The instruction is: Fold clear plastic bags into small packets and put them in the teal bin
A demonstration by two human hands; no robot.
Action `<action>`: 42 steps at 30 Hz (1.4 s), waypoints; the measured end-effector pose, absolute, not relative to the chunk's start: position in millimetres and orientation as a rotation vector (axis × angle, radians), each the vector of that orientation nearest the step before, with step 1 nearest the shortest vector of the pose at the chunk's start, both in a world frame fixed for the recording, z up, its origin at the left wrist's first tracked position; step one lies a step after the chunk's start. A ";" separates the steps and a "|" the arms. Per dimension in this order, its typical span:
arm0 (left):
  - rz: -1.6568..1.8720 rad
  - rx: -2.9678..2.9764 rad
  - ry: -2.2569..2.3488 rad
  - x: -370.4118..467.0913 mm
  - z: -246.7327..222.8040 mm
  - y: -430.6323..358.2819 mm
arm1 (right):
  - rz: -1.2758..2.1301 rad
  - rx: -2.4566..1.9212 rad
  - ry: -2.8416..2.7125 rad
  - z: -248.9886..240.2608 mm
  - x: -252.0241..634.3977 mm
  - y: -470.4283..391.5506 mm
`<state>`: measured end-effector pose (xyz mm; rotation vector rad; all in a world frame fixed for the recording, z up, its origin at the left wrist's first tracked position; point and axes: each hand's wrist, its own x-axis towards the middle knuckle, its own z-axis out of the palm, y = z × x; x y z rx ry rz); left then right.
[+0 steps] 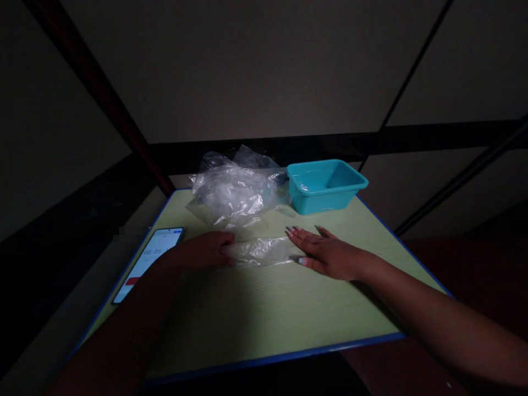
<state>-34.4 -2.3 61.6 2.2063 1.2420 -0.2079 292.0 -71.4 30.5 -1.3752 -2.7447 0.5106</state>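
A clear plastic bag (pixel 264 252), folded into a narrow strip, lies flat across the table. My left hand (pixel 208 248) is closed on the strip's left end, its fingers in shadow. Stretched out flat, the fingers of my right hand (pixel 325 252) rest over the strip's right end. Just beyond the strip, a crumpled heap of clear plastic bags (pixel 237 192) sits at the back of the table.
A turquoise plastic basin (pixel 325 201) stands at the back right. At the left edge lies a phone (pixel 154 253) showing a timer, partly hidden by my left forearm. The pale table (pixel 289 313) has a blue edge, and panelled walls rise behind it.
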 end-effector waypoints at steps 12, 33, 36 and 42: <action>0.049 1.921 1.154 -43.8 61.1 7.5 | 0.531 -1.459 -2.733 28.6 289.8 -73.5; 0.322 1.557 0.890 32.4 104.4 12.8 | 0.836 -1.383 -2.593 41.7 288.2 -70.1; 0.311 1.530 0.843 56.7 101.5 15.1 | 0.923 -1.353 -2.524 43.5 290.7 -65.5; 0.312 1.490 0.809 90.8 90.5 15.2 | 0.983 -1.343 -2.361 43.2 294.6 -54.0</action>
